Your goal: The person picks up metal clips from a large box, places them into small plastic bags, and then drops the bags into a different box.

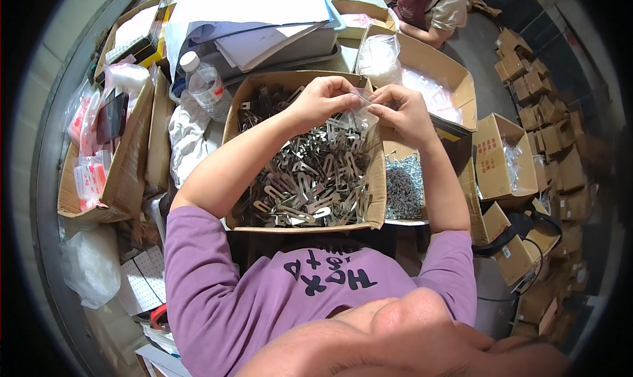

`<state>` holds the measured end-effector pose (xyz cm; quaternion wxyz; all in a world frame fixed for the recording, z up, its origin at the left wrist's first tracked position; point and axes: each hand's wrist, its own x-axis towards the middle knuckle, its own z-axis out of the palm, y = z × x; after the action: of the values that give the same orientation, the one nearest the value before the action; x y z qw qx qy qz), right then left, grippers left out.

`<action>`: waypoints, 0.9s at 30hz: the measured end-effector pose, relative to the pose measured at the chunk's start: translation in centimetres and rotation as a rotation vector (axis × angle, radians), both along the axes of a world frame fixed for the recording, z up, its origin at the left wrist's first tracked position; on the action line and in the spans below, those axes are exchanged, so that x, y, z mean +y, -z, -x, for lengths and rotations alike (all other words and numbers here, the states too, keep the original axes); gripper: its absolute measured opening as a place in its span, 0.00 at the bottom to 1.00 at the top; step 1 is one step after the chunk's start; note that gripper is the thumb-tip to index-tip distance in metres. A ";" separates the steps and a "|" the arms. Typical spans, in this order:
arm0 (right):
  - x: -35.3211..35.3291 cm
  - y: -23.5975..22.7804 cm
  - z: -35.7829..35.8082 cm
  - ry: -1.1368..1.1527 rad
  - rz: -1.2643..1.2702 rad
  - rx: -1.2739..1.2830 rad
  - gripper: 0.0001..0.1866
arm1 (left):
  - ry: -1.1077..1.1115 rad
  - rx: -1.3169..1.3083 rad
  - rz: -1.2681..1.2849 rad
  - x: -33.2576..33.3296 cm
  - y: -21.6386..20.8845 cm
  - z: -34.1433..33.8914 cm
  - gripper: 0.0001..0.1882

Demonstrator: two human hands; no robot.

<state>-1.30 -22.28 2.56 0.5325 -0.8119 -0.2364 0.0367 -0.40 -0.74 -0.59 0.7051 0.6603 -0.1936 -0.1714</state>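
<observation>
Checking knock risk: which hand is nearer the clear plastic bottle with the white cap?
Left. The left hand is to the right of the bottle; the right hand is farther right, with a small clear plastic bag held between them.

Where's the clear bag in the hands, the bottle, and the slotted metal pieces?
Clear plastic bag [362,118], head view: its lower part.
Plastic bottle [207,87], head view: its side.
Slotted metal pieces [315,174], head view: the pile's middle.
</observation>
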 end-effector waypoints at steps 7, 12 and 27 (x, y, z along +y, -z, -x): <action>0.6 1.6 0.1 -0.031 -0.218 0.095 0.08 | -0.122 -0.140 0.049 -0.8 -0.1 0.9 0.09; 1.2 1.6 0.5 -0.111 -0.119 0.096 0.10 | -0.108 -0.259 -0.059 -0.6 -0.2 1.4 0.07; -1.7 -1.1 0.7 -0.111 -0.142 -0.010 0.09 | -0.095 -0.170 0.166 -0.1 -0.8 0.9 0.07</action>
<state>-2.04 -24.02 3.65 0.5848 -0.7579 -0.2855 0.0453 -1.26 -0.85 0.26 0.7456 0.6204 -0.2346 -0.0646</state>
